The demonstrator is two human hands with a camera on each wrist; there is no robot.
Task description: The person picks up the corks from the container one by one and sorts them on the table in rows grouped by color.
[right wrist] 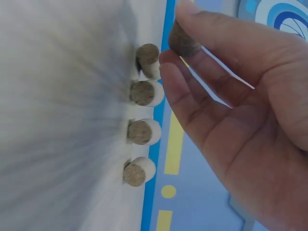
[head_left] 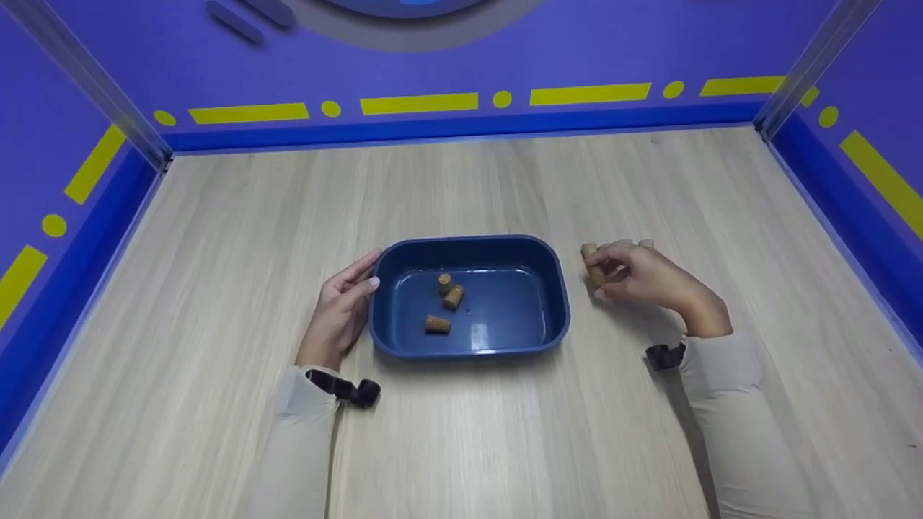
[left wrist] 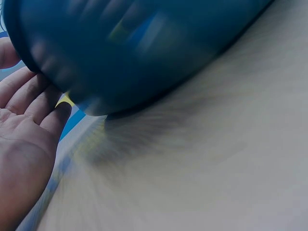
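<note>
Our right hand pinches a cork, its long axis hard to judge, just off the right edge of the tray. Four row corks sit near that hand. Our left hand, fingers extended, touches the tray's left edge. Inside, three loose corks lie left of centre; bare floor shows rightward.

Left hand straight-fingered, right hand pinching

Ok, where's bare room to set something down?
Bare: table between the sleeves, nearer than the blue tray; table between tray and back wall; tray's right half. Crowded: its left half, with three corks; the cork row by the right hand.
</note>
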